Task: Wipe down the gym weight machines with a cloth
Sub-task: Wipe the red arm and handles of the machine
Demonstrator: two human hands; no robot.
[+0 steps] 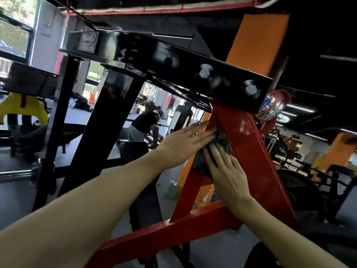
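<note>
Cloth (222, 144) lies pressed on red frame (249, 144) under both flat, straight-fingered hands (204, 149).

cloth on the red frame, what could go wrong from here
1. Both hands, left hand and right hand, press the dark cloth with flat fingers rather than gripping it, so it could slip off the sloped red frame.
2. The fingertips sit close to where the red bars meet under the black beam; sliding upward could jam them in that narrow joint or against its bolts.
</note>
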